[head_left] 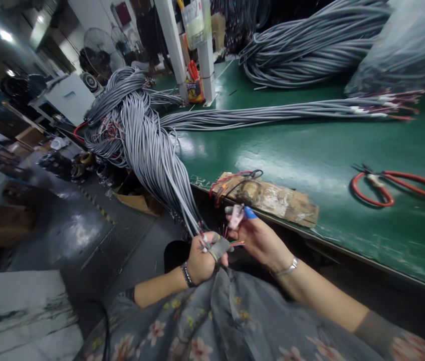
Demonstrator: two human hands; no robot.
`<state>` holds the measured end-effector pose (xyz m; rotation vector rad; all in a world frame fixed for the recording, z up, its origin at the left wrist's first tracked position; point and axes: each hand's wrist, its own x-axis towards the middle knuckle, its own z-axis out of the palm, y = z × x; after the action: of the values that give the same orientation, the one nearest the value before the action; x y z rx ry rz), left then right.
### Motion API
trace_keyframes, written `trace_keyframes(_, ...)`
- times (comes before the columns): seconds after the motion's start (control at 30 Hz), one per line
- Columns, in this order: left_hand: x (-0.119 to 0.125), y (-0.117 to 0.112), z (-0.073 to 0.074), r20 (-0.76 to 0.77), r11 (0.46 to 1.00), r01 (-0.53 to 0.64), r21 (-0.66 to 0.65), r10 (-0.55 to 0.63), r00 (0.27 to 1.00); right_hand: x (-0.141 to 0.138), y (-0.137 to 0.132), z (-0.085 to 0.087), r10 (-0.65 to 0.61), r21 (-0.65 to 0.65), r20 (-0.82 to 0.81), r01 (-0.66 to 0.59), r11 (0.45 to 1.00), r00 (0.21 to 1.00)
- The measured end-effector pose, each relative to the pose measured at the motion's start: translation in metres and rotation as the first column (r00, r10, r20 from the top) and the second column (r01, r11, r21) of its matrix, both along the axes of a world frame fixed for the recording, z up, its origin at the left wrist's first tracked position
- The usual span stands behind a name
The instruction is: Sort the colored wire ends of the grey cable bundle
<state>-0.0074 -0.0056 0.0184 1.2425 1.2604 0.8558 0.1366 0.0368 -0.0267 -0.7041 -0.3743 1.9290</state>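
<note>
My left hand (207, 255) is closed around the end of a grey cable, and thin coloured wires (237, 243) stick out past its wrapped thumb. From there grey cables (182, 193) run up to a big bundle hanging over the bench edge. Just to the right, my right hand (259, 238) is raised with its fingertips pinched together, one finger wrapped in blue tape. Between those fingertips is a small pale pink piece (236, 216), too blurred to name. A wooden block (276, 200) with a red and black lead lies on the bench just beyond this hand.
Red-handled pliers (374, 188) lie on the green bench (310, 150) at the right. Grey cables (265, 114) stretch along the bench, with a large coil (310, 45) and a plastic bag (408, 50) behind. A white post (207, 60) stands at the back.
</note>
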Motion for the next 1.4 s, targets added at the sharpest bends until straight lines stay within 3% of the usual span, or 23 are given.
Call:
trace_keyframes(0.33,0.004,0.005,-0.022,0.053,0.997,-0.068,0.033,0.066,0.996,0.000,-0.002,0.009,-0.049,0.100,0.158,0.033,0.994,0.986)
trace_keyframes(0.63,0.005,0.007,-0.026,0.050,0.997,-0.045,0.061,0.042,0.998,0.002,-0.002,0.004,-0.048,0.059,0.122,0.041,0.997,0.991)
trace_keyframes(1.0,0.005,0.005,-0.021,-0.031,0.997,-0.026,0.071,0.028,0.999,0.001,-0.003,0.000,-0.040,0.066,0.134,0.031,0.997,0.990)
trace_keyframes(1.23,-0.006,-0.001,-0.023,-0.091,0.995,0.034,0.098,-0.025,0.996,0.014,-0.010,0.004,0.232,0.095,0.196,-0.254,0.962,0.953)
trace_keyframes(1.4,-0.013,0.001,-0.028,-0.143,0.962,0.204,0.181,-0.179,0.973,0.016,-0.014,0.008,0.262,0.168,0.425,-0.360,0.918,0.866)
